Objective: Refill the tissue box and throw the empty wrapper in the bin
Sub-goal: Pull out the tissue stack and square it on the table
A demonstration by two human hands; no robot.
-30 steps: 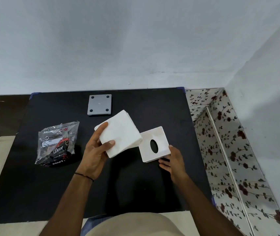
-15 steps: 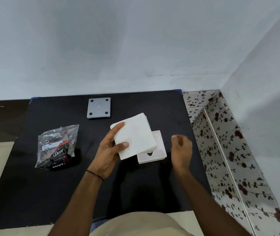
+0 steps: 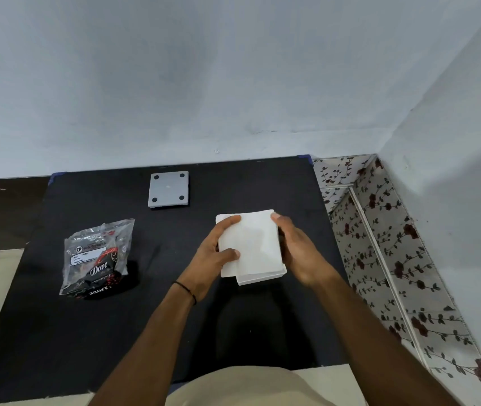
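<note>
Both hands hold a white stack of tissues (image 3: 249,241) right of centre on the black bench (image 3: 87,332), directly over the white tissue box (image 3: 262,277). The left hand (image 3: 214,253) has its grip clamped on the stack's left edge; the right hand (image 3: 298,247) presses its right side. The crumpled plastic wrapper (image 3: 95,256) lies well apart at left, and a grey square plate (image 3: 168,189) sits at the far edge.

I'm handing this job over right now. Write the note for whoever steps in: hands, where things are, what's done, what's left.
Left hand: gripping the tissue stack on its left edge, thumb on top.
Right hand: against the stack's right edge.
Tissue stack: held over the white tissue box, covering it; not seated inside yet.
Grey base plate: lying apart at the back of the black mat.
Wrapper: on the mat, left, untouched.
Left: seat the stack, fit the plate, bin the wrapper. No bin in view.
</note>
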